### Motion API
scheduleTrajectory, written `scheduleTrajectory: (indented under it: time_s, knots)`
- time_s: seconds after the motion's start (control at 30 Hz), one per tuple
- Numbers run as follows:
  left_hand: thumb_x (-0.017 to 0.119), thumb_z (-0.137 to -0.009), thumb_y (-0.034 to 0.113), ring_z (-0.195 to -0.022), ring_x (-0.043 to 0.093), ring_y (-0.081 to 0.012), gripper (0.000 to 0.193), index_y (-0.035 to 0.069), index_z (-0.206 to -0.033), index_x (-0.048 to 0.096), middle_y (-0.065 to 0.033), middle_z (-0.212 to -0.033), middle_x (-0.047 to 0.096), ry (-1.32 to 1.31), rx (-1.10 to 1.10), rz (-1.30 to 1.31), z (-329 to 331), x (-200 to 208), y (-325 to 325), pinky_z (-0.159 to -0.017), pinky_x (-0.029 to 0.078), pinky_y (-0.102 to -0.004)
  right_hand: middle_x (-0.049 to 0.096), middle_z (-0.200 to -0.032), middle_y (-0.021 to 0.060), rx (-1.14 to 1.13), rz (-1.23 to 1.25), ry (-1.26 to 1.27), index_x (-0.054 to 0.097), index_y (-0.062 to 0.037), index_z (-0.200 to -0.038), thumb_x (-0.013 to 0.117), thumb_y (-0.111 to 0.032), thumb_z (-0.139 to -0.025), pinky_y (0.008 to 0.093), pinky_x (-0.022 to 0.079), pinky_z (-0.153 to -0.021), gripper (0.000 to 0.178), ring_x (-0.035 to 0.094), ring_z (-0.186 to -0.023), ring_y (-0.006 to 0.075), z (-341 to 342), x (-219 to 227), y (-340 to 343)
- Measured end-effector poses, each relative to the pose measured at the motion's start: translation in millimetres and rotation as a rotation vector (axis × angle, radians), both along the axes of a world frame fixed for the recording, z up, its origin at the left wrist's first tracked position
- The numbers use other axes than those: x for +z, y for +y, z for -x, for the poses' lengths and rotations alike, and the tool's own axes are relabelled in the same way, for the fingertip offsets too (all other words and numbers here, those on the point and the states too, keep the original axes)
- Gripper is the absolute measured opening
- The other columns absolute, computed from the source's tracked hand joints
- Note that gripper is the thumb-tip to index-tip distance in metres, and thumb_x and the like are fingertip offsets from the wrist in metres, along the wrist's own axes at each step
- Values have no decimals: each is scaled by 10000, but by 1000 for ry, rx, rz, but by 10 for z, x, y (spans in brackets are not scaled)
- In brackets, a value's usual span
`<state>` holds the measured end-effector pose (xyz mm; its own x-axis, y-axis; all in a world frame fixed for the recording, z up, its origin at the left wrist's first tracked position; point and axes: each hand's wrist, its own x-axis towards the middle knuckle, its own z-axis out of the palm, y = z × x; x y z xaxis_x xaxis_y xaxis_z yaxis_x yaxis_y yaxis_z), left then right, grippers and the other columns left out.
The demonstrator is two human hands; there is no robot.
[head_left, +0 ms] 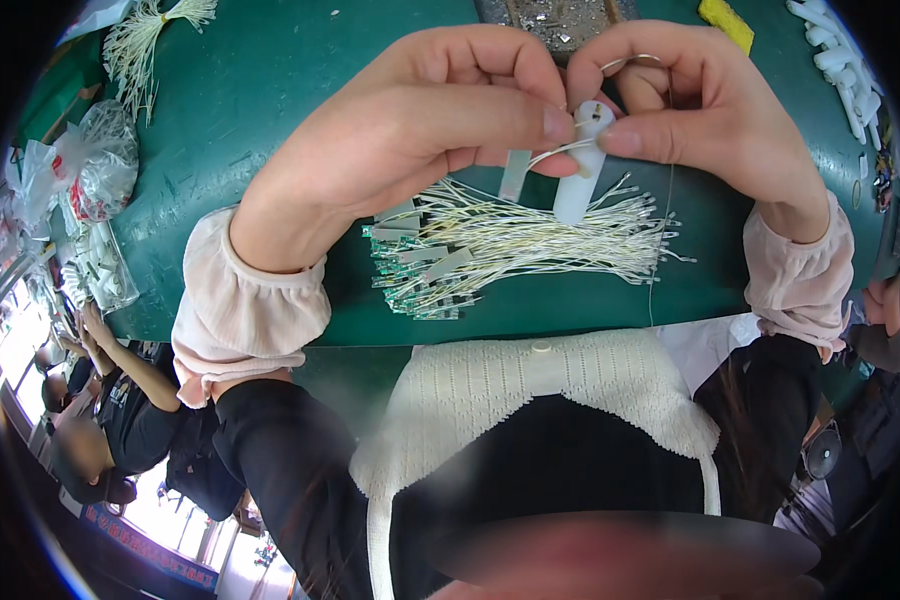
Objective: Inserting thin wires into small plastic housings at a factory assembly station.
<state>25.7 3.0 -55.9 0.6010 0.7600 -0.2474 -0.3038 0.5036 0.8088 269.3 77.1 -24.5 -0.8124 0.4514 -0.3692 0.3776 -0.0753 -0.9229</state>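
My hands meet over the far middle of the green table. Between them a white plastic cylinder [575, 190] is tilted, with a small hole in its upper end. My left hand [440, 110] is closed, thumb and fingertips pinching the cylinder's side. My right hand [695, 125] is closed, its thumb and finger at thin white wires [555, 153] that run across the cylinder. Beside them hangs a small grey strip [513, 176]. A fine strand loops over the right fingers and drops toward the table edge. Below lies a bundle of white wires [560, 245] with small green circuit boards [410, 285].
A tray with metal scraps [555, 20] and a yellow sponge [727, 24] lie at the far side. More white cylinders [838, 62] are at the far right. Left are another wire bundle [150, 45] and clear plastic bags [105, 160]. Another person [135, 400] sits at left.
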Motion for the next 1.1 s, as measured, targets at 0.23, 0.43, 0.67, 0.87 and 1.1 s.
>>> scheduleTrajectory:
  time_s: [0.23, 0.43, 0.67, 0.87, 1.1]
  knots:
    - [698, -930, 71, -740, 625, -48, 68, 13, -962, 683, -56, -974, 731, 2, 105, 23, 36, -73, -31, -617, 416, -166, 511, -678, -48, -31, 243, -88, 621, 7, -1169, 739, 16, -929, 207, 281, -513, 268, 391, -572, 8, 146, 251, 122]
    - [585, -1008, -6, -1089, 687, -240, 45, -35, -1018, 618, -190, -1249, 675, -398, -88, -751, 109, -430, 238, -997, 575, -372, 612, -700, 29, -125, 23, 8, 503, -30, -1134, 571, -207, -1066, 182, 378, -508, 200, 517, -569, 49, 134, 127, 67]
    - [584, -1017, 27, -1061, 689, -222, 59, -13, -1015, 627, -168, -1214, 687, -188, 263, 247, 97, -34, 90, -967, 589, -359, 643, -702, 53, -212, -23, 31, 451, -48, -1118, 530, -220, -1093, 181, 390, -492, 191, 532, -548, 61, 103, 164, -13]
    - [593, -1018, 41, -1034, 687, -198, 53, 8, -1019, 634, -141, -1186, 692, -184, 286, 225, 43, 34, 123, -952, 592, -342, 647, -729, 61, -256, -50, 165, 438, -39, -1105, 522, -170, -1091, 174, 390, -501, 157, 537, -557, 62, 99, 18, -32]
    - [591, -1022, 54, -1042, 685, -198, 57, 12, -1025, 630, -146, -1211, 688, -176, 284, 175, 23, 67, 125, -977, 579, -356, 648, -734, 74, -289, -103, 190, 433, -33, -1103, 515, -162, -1092, 175, 392, -499, 153, 543, -563, 62, 103, 15, -44]
